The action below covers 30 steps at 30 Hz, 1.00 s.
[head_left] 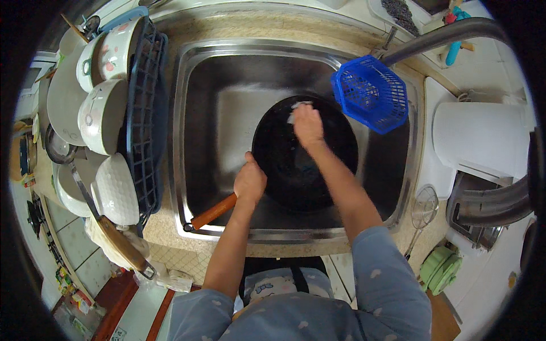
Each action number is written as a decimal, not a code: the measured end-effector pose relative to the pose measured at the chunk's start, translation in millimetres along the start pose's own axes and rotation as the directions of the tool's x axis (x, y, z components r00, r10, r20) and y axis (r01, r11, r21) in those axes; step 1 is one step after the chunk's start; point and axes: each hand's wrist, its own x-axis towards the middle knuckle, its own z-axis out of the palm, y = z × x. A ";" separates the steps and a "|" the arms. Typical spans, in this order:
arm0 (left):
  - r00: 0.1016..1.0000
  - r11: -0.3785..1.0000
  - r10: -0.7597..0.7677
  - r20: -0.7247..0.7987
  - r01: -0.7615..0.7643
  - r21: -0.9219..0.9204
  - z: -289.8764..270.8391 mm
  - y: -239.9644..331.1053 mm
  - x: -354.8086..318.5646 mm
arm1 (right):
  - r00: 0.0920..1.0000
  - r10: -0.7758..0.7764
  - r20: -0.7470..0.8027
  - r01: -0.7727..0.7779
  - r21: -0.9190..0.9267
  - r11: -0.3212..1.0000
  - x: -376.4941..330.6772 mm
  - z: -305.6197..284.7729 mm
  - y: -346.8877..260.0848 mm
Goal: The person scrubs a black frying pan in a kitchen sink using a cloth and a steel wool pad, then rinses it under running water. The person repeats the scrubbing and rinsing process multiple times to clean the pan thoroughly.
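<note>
A black frying pan [278, 153] rests in the stainless steel sink [227, 91], tilted or flat I cannot tell. Its reddish-brown wooden handle [214, 212] reaches to the sink's front left corner. Around the handle near the pan, my left hand [250, 179] is closed. My right hand [309, 125] presses a crumpled white cloth or paper [301, 104] against the far inner side of the pan; its exact kind cannot be made out. A blue plastic strainer basket [372, 94] hangs at the faucet, right beside the pan's rim.
At the left, a blue dish rack [148, 113] holds several white bowls [102, 116] and a ladle [108, 221]. Along the right counter lie a wire skimmer [424, 207] and green stacked dishes [441, 270], near a white container [478, 139]. The faucet pipe [443, 40] curves in from the upper right.
</note>
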 end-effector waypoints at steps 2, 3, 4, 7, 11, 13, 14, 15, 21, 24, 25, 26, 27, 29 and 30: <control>1.000 1.000 0.012 0.003 -0.012 0.002 -1.9 3.0 -1.5 | 0.994 0.046 -0.095 -0.048 -0.015 0.999 -19.0 36.7 43.5; 1.000 1.000 0.011 0.002 -0.011 0.005 -2.2 2.7 -2.2 | 0.993 0.030 -0.110 -0.029 0.010 1.000 -34.8 45.2 61.3; 1.000 1.000 0.011 0.001 -0.011 0.007 -2.3 2.1 -2.9 | 0.992 0.014 -0.126 -0.010 0.034 0.999 -54.0 50.9 73.4; 1.000 1.000 0.025 0.019 -0.025 -0.011 -0.6 4.4 -5.6 | 0.972 0.166 0.168 -0.200 0.215 0.956 -125.8 71.5 73.5; 0.999 1.000 0.013 0.034 -0.012 -0.027 5.3 0.8 -4.2 | 0.738 -0.272 0.617 -0.067 0.469 0.881 -165.1 2.1 8.2; 0.999 1.000 -0.009 0.047 0.010 -0.011 3.8 4.1 -4.1 | 0.796 -0.436 0.420 0.042 0.680 0.732 -162.5 -3.1 -28.8; 0.999 1.000 0.015 0.033 -0.015 -0.020 4.4 4.9 -4.0 | 0.907 -0.347 0.238 0.025 0.793 0.609 -161.0 4.4 -47.6; 0.999 0.999 0.039 0.019 -0.038 -0.028 6.4 4.6 -3.6 | 0.947 -0.292 0.130 0.086 0.777 0.623 -147.3 12.4 -61.2; 0.999 1.000 -0.017 0.036 0.017 -0.005 7.6 -0.7 0.9 | 0.995 -0.072 0.069 0.013 0.627 0.779 -57.7 16.5 -36.9; 0.999 1.000 -0.017 0.039 0.017 0.014 6.9 2.6 0.0 | 0.998 0.004 0.061 -0.028 0.391 0.920 -65.7 50.0 14.6; 0.999 1.000 -0.018 0.042 0.017 0.022 6.5 2.6 -0.7 | 0.995 0.020 0.101 -0.056 0.372 0.927 -77.3 54.0 31.1; 0.999 1.000 -0.019 0.034 0.018 0.020 4.8 3.9 -1.9 | 0.989 0.038 0.142 -0.086 0.348 0.934 -92.9 55.6 43.9; 0.999 1.000 -0.017 0.029 0.017 0.017 2.7 6.1 -3.9 | 0.985 0.022 0.170 -0.073 0.305 0.950 -110.7 55.8 50.9; 0.999 1.000 -0.025 0.028 0.024 0.007 2.0 9.4 -6.3 | 0.953 -0.001 0.303 -0.081 0.258 0.963 -147.1 47.6 47.8; 0.999 0.999 -0.034 0.033 0.034 0.003 1.4 8.8 -6.3 | 0.914 -0.008 0.405 -0.104 0.254 0.962 -161.7 36.7 38.6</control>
